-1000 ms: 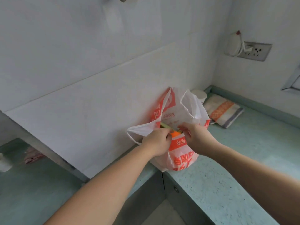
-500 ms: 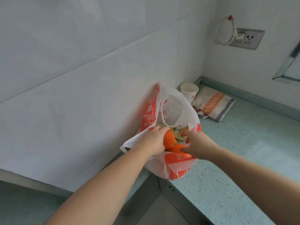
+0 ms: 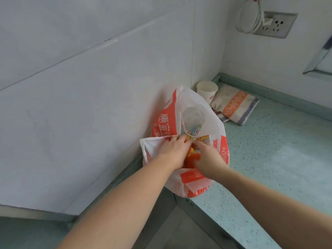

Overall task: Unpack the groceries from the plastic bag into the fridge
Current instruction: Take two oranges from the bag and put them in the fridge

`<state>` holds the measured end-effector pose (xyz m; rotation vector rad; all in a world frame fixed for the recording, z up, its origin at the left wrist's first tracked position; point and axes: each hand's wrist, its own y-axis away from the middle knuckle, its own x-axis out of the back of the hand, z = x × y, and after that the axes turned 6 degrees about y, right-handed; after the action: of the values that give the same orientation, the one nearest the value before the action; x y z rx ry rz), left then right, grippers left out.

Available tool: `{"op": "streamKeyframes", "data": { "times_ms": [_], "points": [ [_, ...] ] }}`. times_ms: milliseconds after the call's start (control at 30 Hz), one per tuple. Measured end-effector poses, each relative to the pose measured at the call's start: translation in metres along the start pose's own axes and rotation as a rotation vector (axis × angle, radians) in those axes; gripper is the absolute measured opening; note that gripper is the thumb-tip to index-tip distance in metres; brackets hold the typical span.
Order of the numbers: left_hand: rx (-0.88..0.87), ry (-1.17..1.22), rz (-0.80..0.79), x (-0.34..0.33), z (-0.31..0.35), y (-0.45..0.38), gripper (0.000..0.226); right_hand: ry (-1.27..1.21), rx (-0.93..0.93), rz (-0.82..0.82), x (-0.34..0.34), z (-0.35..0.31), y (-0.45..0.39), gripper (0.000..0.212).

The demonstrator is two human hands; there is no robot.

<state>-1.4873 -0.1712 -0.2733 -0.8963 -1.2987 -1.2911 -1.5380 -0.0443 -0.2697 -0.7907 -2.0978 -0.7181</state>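
Teal table (image 3: 269,159): flimsy plastic bag (image 3: 197,184) sags; left hand (image 3: 172,151) and right hand (image 3: 208,159) pinch its rim, spreading the mouth.

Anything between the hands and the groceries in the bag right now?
Nothing visible. The plastic bag is open, and the left hand and right hand are both already in its mouth, among the orange items and the wrapped packets. Whether either hand has a grip yet is unclear. The fridge is not in view.

One plastic bag (image 3: 188,180), two hands, left hand (image 3: 172,151), right hand (image 3: 208,159), one paper cup (image 3: 206,90), one folded cloth (image 3: 235,106), one wall socket (image 3: 276,24)
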Motion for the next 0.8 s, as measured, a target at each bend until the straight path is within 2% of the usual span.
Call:
{"op": "streamKeyframes", "data": {
  "times_ms": [133, 300, 367, 500, 533, 667, 800],
  "points": [
    [0.012, -0.033, -0.025, -0.003, 0.0, -0.001, 0.078, 0.006, -0.095, -0.17, -0.009, 0.01, -0.004, 0.051],
    [0.019, -0.015, -0.017, -0.01, -0.003, -0.003, 0.073, -0.019, -0.126, -0.284, -0.012, 0.013, -0.011, 0.052],
    [0.006, -0.013, -0.01, -0.012, -0.006, -0.003, 0.073, -0.011, -0.163, -0.299, -0.012, 0.013, -0.012, 0.059],
    [0.003, 0.047, 0.03, -0.011, -0.011, -0.004, 0.073, -0.029, -0.213, -0.227, -0.01, 0.02, -0.014, 0.089],
    [0.011, 0.075, 0.035, -0.009, -0.009, -0.004, 0.074, -0.053, -0.233, -0.218, -0.005, 0.022, -0.014, 0.089],
    [0.076, 0.242, 0.124, 0.006, -0.005, -0.009, 0.073, -0.18, -0.239, -0.132, 0.021, 0.026, -0.013, 0.064],
    [0.242, 0.518, 0.116, 0.023, -0.01, -0.01, 0.037, -0.431, -0.348, -0.118, 0.051, 0.023, -0.013, 0.054]
  ]
}}
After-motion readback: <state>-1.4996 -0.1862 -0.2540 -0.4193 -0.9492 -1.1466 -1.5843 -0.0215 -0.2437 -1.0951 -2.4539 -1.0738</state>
